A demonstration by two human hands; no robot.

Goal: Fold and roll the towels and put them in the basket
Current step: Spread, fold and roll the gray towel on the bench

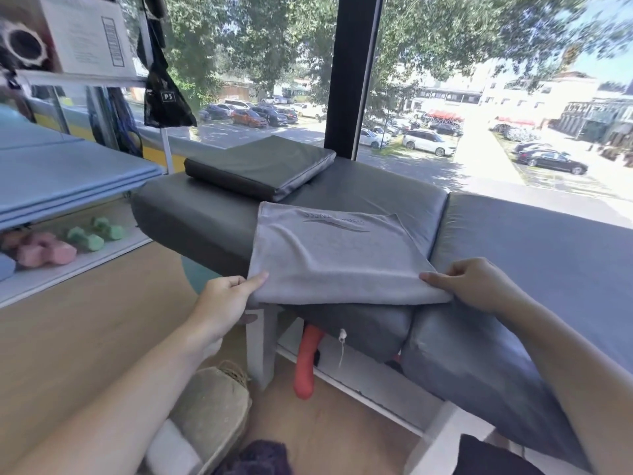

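On padded bench by window: grey towel (335, 255) folded flat, near edge lifted.
Left hand (226, 299) and right hand (476, 286) each pinch a near corner. Risk: uneven pull skews the fold, or towel slides off the slick bench (531, 241) edge. Basket (219, 406) apparently on floor below.

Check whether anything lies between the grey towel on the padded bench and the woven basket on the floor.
Nothing visible does. Both hands, left and right, pinch the folded grey towel at the bench's near edge; the woven basket sits on the floor below-left, open floor between.
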